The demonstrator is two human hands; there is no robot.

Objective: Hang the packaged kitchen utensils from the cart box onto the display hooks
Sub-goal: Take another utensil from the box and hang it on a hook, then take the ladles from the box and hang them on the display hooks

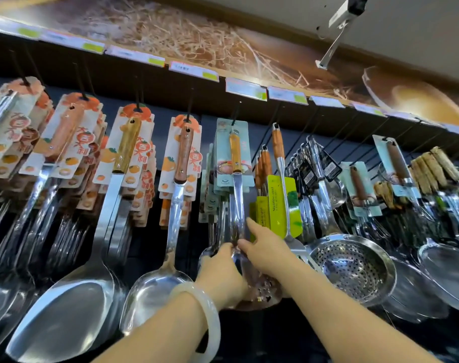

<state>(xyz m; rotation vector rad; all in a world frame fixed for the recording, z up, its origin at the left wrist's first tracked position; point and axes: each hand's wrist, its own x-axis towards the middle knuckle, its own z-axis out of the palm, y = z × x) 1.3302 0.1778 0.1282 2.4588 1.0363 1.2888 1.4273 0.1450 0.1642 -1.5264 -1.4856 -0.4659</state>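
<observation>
- Both hands reach up to the slotted spoon [236, 179], which hangs by its teal card from a display hook [233, 119] at centre.
- Left hand [223, 273] is curled round the spoon's lower shaft.
- Right hand [265, 250] has spread fingers touching the shaft, forefinger extended.
- Left wrist wears a pale bangle [210, 320].
- Steel colander [354, 268] hangs just right.

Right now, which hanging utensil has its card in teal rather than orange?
The slotted spatula both hands are touching; its backing card is teal, while those to its left are orange.
</observation>
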